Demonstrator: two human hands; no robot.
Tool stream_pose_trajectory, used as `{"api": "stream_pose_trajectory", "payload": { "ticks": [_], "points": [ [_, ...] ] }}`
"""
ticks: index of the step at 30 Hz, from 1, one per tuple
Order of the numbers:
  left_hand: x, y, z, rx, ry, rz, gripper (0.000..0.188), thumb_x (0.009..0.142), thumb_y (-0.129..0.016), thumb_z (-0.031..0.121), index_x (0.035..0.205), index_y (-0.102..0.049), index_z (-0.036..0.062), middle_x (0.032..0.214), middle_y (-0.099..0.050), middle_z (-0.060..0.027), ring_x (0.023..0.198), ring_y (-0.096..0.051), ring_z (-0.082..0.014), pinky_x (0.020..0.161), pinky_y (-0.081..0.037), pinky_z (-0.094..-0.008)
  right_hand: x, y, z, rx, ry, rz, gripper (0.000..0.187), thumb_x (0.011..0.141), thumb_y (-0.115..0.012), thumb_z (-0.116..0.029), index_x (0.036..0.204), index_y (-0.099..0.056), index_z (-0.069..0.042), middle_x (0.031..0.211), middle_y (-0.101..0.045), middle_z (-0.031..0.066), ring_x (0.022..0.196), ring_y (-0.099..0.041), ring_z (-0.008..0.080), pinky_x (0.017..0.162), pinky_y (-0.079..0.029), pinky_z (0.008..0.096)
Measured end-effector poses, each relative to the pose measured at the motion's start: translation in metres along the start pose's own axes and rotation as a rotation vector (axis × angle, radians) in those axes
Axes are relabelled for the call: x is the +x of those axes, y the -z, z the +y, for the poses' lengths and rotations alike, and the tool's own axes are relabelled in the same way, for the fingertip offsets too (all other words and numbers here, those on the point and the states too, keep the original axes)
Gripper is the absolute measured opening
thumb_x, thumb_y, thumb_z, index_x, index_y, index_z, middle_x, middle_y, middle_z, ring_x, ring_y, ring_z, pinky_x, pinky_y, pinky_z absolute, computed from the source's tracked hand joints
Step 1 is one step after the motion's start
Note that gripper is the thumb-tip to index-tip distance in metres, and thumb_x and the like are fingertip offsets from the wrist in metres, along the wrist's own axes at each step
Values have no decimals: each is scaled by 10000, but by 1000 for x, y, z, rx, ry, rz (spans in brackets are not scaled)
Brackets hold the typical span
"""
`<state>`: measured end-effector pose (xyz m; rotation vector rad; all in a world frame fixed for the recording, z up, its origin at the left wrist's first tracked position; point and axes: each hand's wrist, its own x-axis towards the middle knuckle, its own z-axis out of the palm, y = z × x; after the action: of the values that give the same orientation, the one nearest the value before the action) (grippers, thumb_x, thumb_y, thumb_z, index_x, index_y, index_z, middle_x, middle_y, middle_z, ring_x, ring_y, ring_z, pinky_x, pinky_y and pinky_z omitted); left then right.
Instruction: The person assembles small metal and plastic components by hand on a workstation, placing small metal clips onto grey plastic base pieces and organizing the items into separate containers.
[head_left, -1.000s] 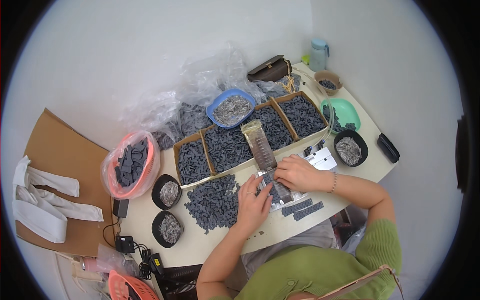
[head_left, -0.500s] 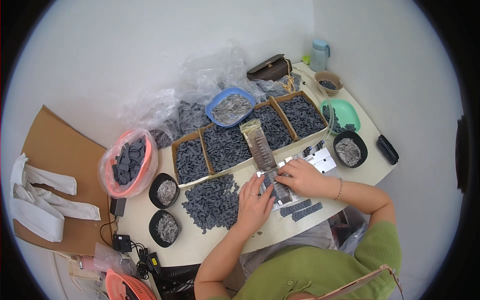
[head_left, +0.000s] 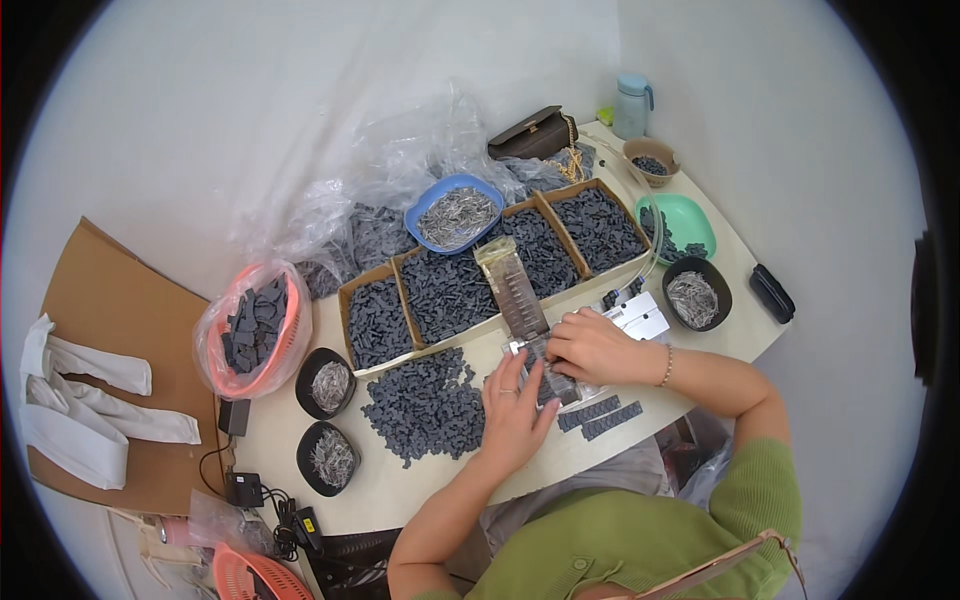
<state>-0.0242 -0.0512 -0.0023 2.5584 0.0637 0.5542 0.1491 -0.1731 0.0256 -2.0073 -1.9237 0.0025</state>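
Observation:
A silvery metal jig (head_left: pixel 640 317) lies at the front of the table, with a clear ribbed chute (head_left: pixel 516 292) rising from it toward the parts box. My left hand (head_left: pixel 512 418) rests at the jig's left end, fingers stretched and apart. My right hand (head_left: pixel 598 348) bends over the jig's middle with its fingertips pressed together. What those fingertips hold, if anything, is hidden. Dark grey pieces sit in the jig under my hands. Just in front lie two dark grey toothed strips (head_left: pixel 612 420). A pile of small dark grey plastic parts (head_left: pixel 420 405) spreads left of my left hand.
Behind the jig stands a divided cardboard box (head_left: pixel 402 300) of grey parts. A blue tray (head_left: pixel 412 222) of metal pins rests on it. Black bowls (head_left: pixel 303 385) sit left, another black bowl (head_left: pixel 728 300) right, beside a green tray (head_left: pixel 700 215). A lined pink basket (head_left: pixel 300 330) stands left.
My right hand has shifted slightly left and up along the jig, its fingers more gathered. My left hand has moved a little right, fingers still spread. The whole view has shifted slightly.

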Motion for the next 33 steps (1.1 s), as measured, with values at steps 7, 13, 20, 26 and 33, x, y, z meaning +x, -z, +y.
{"api": "stream_pose_trajectory", "payload": {
  "ticks": [7, 13, 20, 26, 33],
  "points": [
    [3, 9, -13, 58, -11, 92, 395, 808, -674, 141, 1177, -592, 28, 1293, -498, -157, 1261, -414, -384, 1030, -310, -487, 14, -2, 2, -200, 121, -208, 157, 762, -648, -216, 808, -613, -70, 785, -632, 86, 785, -614, 265, 734, -442, 365],
    [-1, 5, -13, 141, -195, 44, 373, 796, -686, 159, 1133, -621, 12, 1212, -590, -132, 1200, -507, -327, 984, -388, -458, 63, 31, 34, 117, 8, -140, 134, 788, -603, -164, 778, -593, -31, 715, -615, 127, 702, -615, 298, 676, -475, 412],
    [7, -1, -5, 325, -97, 10, 462, 837, -643, 220, 1230, -555, -5, 1324, -513, -161, 1262, -451, -328, 1027, -341, -491, 150, 19, 90, 314, -211, 639, 222, 872, -586, -219, 975, -617, -26, 811, -668, 174, 776, -645, 341, 707, -508, 420],
    [12, 11, -24, 207, 19, 125, 467, 836, -634, 176, 1251, -521, -7, 1318, -487, -176, 1287, -398, -354, 1061, -288, -509, 119, 29, 64, 225, -355, 285, 306, 867, -618, -212, 1113, -580, -35, 951, -654, 164, 882, -625, 337, 766, -487, 440],
    [8, 32, -25, 68, 85, 300, 348, 830, -613, 70, 1172, -582, 12, 1266, -513, -151, 1258, -431, -355, 1053, -287, -492, 26, 41, -7, -194, 259, 586, 251, 799, -658, -189, 1034, -622, -109, 810, -593, 51, 753, -561, 230, 670, -455, 348]
  ]
}}
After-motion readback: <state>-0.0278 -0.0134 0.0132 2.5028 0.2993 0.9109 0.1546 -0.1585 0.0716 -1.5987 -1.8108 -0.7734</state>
